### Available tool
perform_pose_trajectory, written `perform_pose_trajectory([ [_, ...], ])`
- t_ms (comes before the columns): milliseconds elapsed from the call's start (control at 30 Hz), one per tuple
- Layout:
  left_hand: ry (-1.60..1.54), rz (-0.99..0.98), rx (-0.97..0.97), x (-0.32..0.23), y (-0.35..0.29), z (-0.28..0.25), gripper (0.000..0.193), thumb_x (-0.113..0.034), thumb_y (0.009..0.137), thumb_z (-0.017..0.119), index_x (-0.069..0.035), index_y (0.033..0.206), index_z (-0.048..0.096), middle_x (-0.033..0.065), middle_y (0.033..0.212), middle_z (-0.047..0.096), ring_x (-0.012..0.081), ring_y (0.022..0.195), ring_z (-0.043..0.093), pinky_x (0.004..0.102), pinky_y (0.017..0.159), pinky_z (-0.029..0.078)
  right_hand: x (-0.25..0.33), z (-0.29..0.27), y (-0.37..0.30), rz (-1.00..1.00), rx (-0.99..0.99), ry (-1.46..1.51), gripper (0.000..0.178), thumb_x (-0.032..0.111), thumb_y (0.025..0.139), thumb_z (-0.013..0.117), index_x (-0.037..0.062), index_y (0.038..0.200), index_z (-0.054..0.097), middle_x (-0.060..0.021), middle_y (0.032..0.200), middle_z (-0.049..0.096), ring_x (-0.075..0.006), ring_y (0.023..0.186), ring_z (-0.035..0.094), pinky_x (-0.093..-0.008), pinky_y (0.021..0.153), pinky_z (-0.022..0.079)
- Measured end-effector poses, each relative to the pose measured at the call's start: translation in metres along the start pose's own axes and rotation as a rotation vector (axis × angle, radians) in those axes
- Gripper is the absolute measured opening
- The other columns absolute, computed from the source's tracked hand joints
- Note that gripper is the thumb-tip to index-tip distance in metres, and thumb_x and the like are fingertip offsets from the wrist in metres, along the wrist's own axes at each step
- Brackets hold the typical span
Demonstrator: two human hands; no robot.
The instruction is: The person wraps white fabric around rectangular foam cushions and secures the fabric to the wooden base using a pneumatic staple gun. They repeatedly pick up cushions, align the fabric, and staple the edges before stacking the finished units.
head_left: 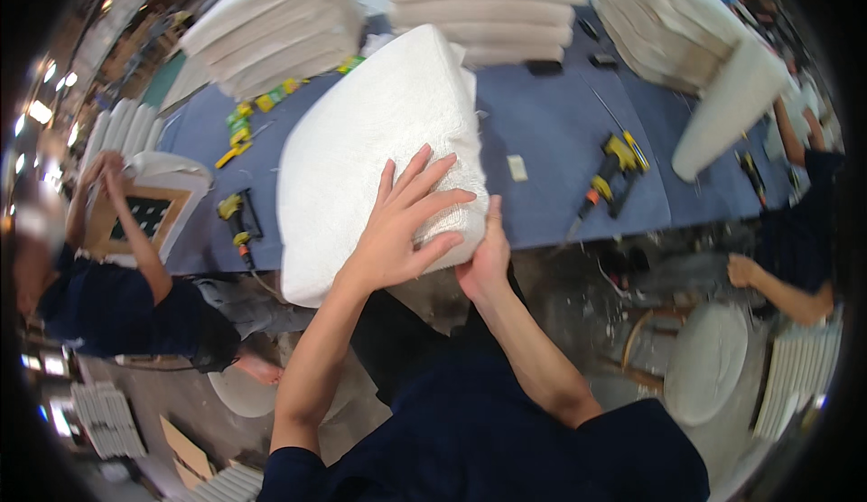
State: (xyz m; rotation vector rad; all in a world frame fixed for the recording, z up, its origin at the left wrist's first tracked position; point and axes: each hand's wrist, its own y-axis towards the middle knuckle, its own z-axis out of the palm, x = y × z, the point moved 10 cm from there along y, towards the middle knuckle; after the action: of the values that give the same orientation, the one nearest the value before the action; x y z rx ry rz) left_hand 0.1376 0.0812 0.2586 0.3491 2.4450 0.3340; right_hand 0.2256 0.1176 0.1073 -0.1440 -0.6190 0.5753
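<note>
Upper body: dark navy fabric shirt [506, 439] is worn | short sleeves [641, 434] are plainly cut | legs: black fabric trousers [384, 330] are worn | left hand [402, 227], right hand [486, 263]: left bare

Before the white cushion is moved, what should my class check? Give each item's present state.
1. Left hand spread on the white cushion: ok.
2. Right hand at its lower right corner: ok.
3. Right hand's full grip: cannot tell; the cushion hides part.
4. Yellow-handled screwdriver on the blue table, apart from the cushion: ok.
5. Cushion's underside: cannot tell; hidden from this view.
</note>
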Motion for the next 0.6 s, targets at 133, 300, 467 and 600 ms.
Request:
perform_pose_trajectory([
  [133,-0.081,0.080,-0.293,-0.021,-0.037,-0.099,0.049,-0.022,0.088,0.074,-0.015,0.136,0.070,0.0238,0.171,0.035,0.0496,0.163,0.022,0.0642,0.130,0.014,0.024,0.120,-0.028,-0.099,0.344,-0.127,0.073,0.056,0.117,0.029,-0.0037,0.155,0.046,-0.0163,0.154,0.057,-0.0279,0.142,0.056,-0.0446,0.117,0.045],
  [300,-0.129,0.144,-0.583,-0.009,-0.108,-0.174,0.037,-0.025,0.091,0.077,-0.015,0.127,0.076,0.0267,0.167,0.032,0.0548,0.161,0.021,0.0629,0.130,0.018,-0.011,0.202,-0.051,-0.205,0.806,-0.446,0.084,0.067,0.107,0.055,-0.0077,0.147,0.052,-0.0164,0.138,0.064,-0.0203,0.129,0.061,-0.0365,0.107,0.048],
  [467,-0.251,0.159,-0.763,0.009,-0.159,-0.205,0.028,-0.034,0.102,0.073,-0.013,0.121,0.072,0.0274,0.165,0.035,0.0539,0.161,0.023,0.0630,0.128,0.021,-0.033,0.240,-0.062,-0.264,0.780,-0.465,0.046,0.041,0.098,0.080,0.0020,0.101,0.056,-0.0011,0.097,0.056,-0.0098,0.089,0.050,-0.0262,0.081,0.043],
  [600,-0.255,0.181,-0.807,0.011,-0.169,-0.208,0.029,-0.036,0.102,0.073,-0.014,0.121,0.071,0.0270,0.165,0.037,0.0537,0.161,0.022,0.0631,0.129,0.020,-0.034,0.253,-0.074,-0.442,0.916,-0.741,0.037,0.031,0.098,0.080,-0.0026,0.098,0.063,-0.0051,0.091,0.061,-0.0105,0.084,0.054,-0.0259,0.075,0.046],
])
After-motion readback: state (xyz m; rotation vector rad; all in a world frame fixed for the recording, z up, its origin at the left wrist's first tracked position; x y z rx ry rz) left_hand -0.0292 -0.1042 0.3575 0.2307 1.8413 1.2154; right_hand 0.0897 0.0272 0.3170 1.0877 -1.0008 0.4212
